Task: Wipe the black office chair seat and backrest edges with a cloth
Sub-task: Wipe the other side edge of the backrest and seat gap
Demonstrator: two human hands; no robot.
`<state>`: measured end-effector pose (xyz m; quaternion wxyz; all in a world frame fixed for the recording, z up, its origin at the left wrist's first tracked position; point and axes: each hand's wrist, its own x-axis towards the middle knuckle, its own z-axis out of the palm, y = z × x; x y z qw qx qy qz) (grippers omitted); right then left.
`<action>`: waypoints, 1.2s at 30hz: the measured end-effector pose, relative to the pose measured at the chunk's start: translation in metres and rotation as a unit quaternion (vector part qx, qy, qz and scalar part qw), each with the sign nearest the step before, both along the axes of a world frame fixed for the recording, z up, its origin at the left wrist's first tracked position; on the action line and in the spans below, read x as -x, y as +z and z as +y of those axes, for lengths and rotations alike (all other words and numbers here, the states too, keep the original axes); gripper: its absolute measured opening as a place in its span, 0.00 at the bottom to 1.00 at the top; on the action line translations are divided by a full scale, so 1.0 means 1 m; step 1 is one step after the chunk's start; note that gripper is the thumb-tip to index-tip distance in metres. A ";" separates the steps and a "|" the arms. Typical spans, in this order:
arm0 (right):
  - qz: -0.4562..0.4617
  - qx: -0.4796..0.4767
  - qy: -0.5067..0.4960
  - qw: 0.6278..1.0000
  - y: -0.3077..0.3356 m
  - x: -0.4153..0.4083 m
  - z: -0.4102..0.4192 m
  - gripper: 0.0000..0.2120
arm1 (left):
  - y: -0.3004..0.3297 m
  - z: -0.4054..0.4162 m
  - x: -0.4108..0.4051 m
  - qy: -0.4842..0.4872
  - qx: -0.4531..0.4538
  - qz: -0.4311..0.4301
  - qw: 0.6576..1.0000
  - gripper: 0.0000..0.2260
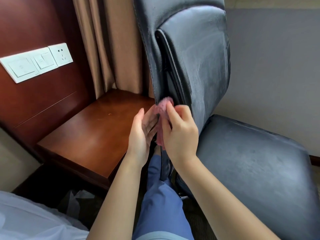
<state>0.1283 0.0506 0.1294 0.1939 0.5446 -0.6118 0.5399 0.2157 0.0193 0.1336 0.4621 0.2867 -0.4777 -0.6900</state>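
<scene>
The black office chair stands in front of me, its backrest (pixel 195 54) upright at centre and its seat (pixel 251 163) low on the right, both dusty and streaked. A pink cloth (pixel 163 106) is pressed against the left edge of the backrest, near its lower end. My right hand (pixel 180 134) is shut on the cloth, thumb on top. My left hand (pixel 142 132) sits just left of it, palm turned toward the cloth and fingers spread, touching its lower part.
A dark wooden side table (pixel 93 134) stands left of the chair, below a wood wall panel with white switches and a socket (pixel 36 61). Brown curtains (pixel 107 44) hang behind. My blue-trousered leg (pixel 161 203) is below my hands. A white bed corner (pixel 26 220) is at bottom left.
</scene>
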 end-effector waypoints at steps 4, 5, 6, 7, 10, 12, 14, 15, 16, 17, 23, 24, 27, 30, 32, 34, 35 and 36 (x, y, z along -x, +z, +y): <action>-0.001 -0.043 -0.019 0.999 -0.049 0.005 0.011 0.14 | -0.002 -0.005 0.001 0.007 0.010 0.002 1.000 0.24; -0.011 -0.045 -0.016 0.999 -0.051 0.005 0.012 0.14 | -0.002 -0.005 0.001 0.008 0.012 0.003 1.000 0.24; -0.021 -0.040 -0.011 0.999 -0.046 0.004 0.012 0.14 | -0.003 -0.005 0.001 0.010 0.014 0.005 1.000 0.24; -0.031 -0.028 -0.005 0.999 -0.037 0.003 0.011 0.14 | -0.003 -0.004 0.002 0.011 0.014 0.007 1.000 0.23; -0.039 0.041 0.010 0.998 0.002 -0.004 0.003 0.13 | -0.004 -0.003 0.001 0.007 0.010 0.010 1.000 0.24; -0.026 0.056 0.019 0.998 0.019 -0.006 -0.004 0.14 | -0.003 -0.004 -0.001 0.010 0.000 0.006 1.000 0.24; 0.025 0.046 0.009 0.999 0.011 -0.003 -0.007 0.13 | -0.004 -0.005 -0.002 0.005 0.008 -0.005 1.000 0.25; 0.060 0.038 -0.006 0.997 -0.003 0.001 -0.005 0.13 | -0.004 -0.005 -0.002 0.003 0.012 -0.006 1.000 0.25; 0.089 0.026 -0.020 0.995 -0.020 0.005 -0.002 0.14 | -0.004 -0.005 -0.002 0.004 0.012 -0.004 1.000 0.25; 0.101 0.009 -0.029 0.994 -0.036 0.008 0.003 0.14 | -0.004 -0.005 -0.002 0.007 0.011 -0.003 1.000 0.25; -0.038 0.019 0.021 0.999 -0.017 0.004 0.009 0.14 | -0.009 -0.008 0.000 0.008 0.014 0.005 1.000 0.26; -0.042 0.035 0.027 0.998 -0.001 0.002 0.005 0.14 | -0.009 -0.008 -0.001 0.009 0.015 0.001 1.000 0.26; 0.014 0.022 0.026 0.999 0.022 -0.003 -0.004 0.14 | -0.008 -0.008 -0.003 0.015 0.006 -0.006 1.000 0.26; 0.066 -0.008 0.024 0.997 -0.013 0.000 0.000 0.13 | -0.007 -0.008 -0.003 0.014 0.012 -0.019 1.000 0.27; 0.060 -0.046 0.019 0.997 -0.043 -0.001 0.009 0.13 | -0.008 -0.008 -0.003 0.006 0.024 -0.035 0.999 0.27; 0.068 -0.049 -0.004 0.996 -0.055 -0.003 0.014 0.14 | -0.008 -0.009 -0.003 0.006 0.024 -0.038 0.999 0.27; 0.065 -0.035 -0.006 0.997 -0.050 -0.003 0.013 0.14 | -0.008 -0.009 -0.003 0.007 0.024 -0.035 0.999 0.27; 0.063 -0.019 -0.005 0.998 -0.039 -0.004 0.011 0.14 | -0.009 -0.009 -0.003 0.010 0.023 -0.030 0.999 0.27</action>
